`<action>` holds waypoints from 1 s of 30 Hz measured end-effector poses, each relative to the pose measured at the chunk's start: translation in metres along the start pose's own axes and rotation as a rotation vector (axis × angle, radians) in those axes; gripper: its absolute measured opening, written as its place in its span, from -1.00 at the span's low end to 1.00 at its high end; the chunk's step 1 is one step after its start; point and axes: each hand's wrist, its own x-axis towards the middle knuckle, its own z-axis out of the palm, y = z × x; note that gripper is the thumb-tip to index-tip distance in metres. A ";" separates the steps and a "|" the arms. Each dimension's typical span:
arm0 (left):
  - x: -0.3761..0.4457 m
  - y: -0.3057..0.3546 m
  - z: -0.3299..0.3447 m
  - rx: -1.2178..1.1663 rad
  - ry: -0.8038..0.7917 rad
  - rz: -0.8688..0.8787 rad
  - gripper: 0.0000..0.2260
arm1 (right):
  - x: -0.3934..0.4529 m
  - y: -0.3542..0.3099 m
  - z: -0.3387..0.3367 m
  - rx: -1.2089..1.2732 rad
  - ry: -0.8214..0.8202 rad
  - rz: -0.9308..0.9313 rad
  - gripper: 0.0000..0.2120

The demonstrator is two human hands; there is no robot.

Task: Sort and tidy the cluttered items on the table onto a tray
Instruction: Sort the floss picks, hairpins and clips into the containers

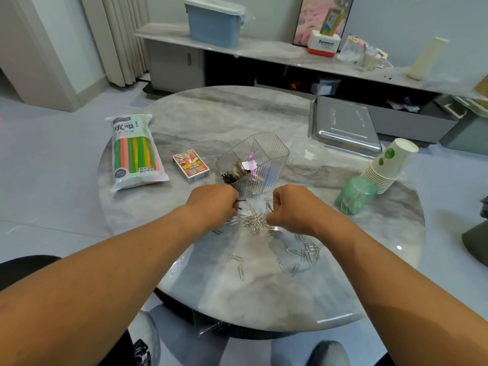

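Hairpins (pixel 268 207) lie mixed among paper clips (pixel 257 223) at frame centre; left hand (pixel 211 204) and right hand (pixel 287 210) each pinch some. Pick only black pins, then drop them into the clear organizer (pixel 272 165).

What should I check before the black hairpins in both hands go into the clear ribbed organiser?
1. Left hand grips black hairpins: ok, pin ends stick out of the fist.
2. Right hand grips black hairpins: ok, tips show above the fingers.
3. Clear ribbed plastic organiser upright and just beyond both hands: ok.
4. Compartment already holding black pins has room: cannot tell.
5. No silver paper clips caught up in either grip: cannot tell, fingers hide it.
6. Steel tray ready to load: not ok, it looks upside down.
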 end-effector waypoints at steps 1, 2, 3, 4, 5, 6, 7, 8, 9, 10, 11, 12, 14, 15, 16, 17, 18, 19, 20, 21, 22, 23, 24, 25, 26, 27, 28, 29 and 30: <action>0.000 0.001 0.000 0.010 -0.018 -0.003 -0.93 | -0.001 0.001 0.000 0.036 0.010 0.014 -0.80; 0.000 0.003 0.000 0.005 -0.027 -0.003 -0.91 | -0.001 0.002 0.000 0.067 0.016 0.024 -0.80; 0.000 0.004 0.001 -0.004 -0.025 0.002 -0.91 | -0.002 0.003 0.001 0.089 0.020 0.030 -0.81; 0.000 0.006 0.001 -0.009 -0.012 0.012 -0.91 | -0.002 0.005 0.001 0.103 0.024 0.034 -0.81; -0.001 0.007 0.002 0.005 0.002 0.023 -0.91 | -0.002 0.006 0.001 0.109 0.029 0.038 -0.82; -0.002 0.008 0.003 0.036 0.019 0.038 -0.89 | -0.002 0.007 0.000 0.114 0.032 0.043 -0.82; -0.002 0.008 0.004 0.083 0.033 0.051 -0.90 | -0.003 0.009 0.000 0.119 0.034 0.050 -0.82; -0.003 0.008 0.004 0.133 0.043 0.057 -0.91 | -0.003 0.009 -0.001 0.123 0.035 0.055 -0.82; -0.002 0.008 0.003 0.182 0.048 0.059 -0.91 | -0.004 0.010 -0.002 0.125 0.037 0.059 -0.82; -0.002 0.008 0.002 0.225 0.046 0.065 -0.91 | -0.004 0.011 -0.002 0.128 0.040 0.058 -0.82; -0.002 0.009 0.001 0.265 0.039 0.076 -0.92 | -0.004 0.011 -0.002 0.134 0.043 0.057 -0.81; -0.001 0.010 -0.001 0.297 0.029 0.093 -0.92 | -0.004 0.012 -0.002 0.142 0.047 0.057 -0.80; 0.000 0.011 -0.004 0.342 0.004 0.117 -0.94 | -0.005 0.011 -0.003 0.150 0.055 0.053 -0.81; 0.001 0.012 -0.005 0.355 -0.011 0.128 -0.94 | -0.005 0.011 -0.003 0.153 0.060 0.053 -0.81; 0.002 0.012 -0.005 0.365 -0.024 0.140 -0.95 | -0.005 0.011 -0.003 0.159 0.065 0.053 -0.81; 0.002 0.012 -0.005 0.376 -0.042 0.155 -0.97 | -0.005 0.012 -0.003 0.168 0.070 0.056 -0.82; 0.002 0.012 -0.003 0.382 -0.054 0.172 -0.97 | -0.005 0.012 -0.003 0.179 0.075 0.060 -0.83; 0.001 0.012 0.000 0.383 -0.066 0.188 -0.92 | -0.005 0.013 -0.003 0.192 0.081 0.066 -0.86; 0.000 0.012 0.002 0.367 -0.076 0.202 -0.89 | -0.004 0.013 -0.003 0.208 0.091 0.073 -0.89; -0.002 0.011 0.005 0.320 -0.085 0.201 -0.87 | -0.004 0.013 -0.003 0.233 0.105 0.081 -0.91; -0.003 0.011 0.005 0.238 -0.089 0.185 -0.87 | -0.004 0.013 -0.004 0.273 0.122 0.091 -0.92; -0.004 0.012 0.004 0.117 -0.092 0.154 -0.85 | -0.003 0.013 -0.004 0.343 0.136 0.106 -0.89; -0.005 0.013 0.000 -0.034 -0.089 0.120 -0.81 | -0.003 0.012 -0.005 0.451 0.142 0.132 -0.86; -0.005 0.017 -0.005 -0.203 -0.082 0.094 -0.77 | -0.002 0.012 -0.006 0.586 0.138 0.164 -0.81; -0.004 0.021 -0.010 -0.397 -0.073 0.073 -0.74 | -0.002 0.010 -0.007 0.723 0.124 0.193 -0.77; -0.004 0.026 -0.015 -0.612 -0.068 0.044 -0.73 | -0.002 0.009 -0.008 0.843 0.104 0.215 -0.75; -0.004 0.031 -0.020 -0.833 -0.074 0.005 -0.74 | -0.001 0.008 -0.010 0.940 0.081 0.228 -0.74; -0.005 0.035 -0.023 -1.043 -0.101 -0.044 -0.75 | 0.000 0.006 -0.011 1.020 0.051 0.236 -0.75; -0.007 0.039 -0.025 -1.219 -0.137 -0.087 -0.77 | 0.000 0.004 -0.012 1.093 0.015 0.244 -0.78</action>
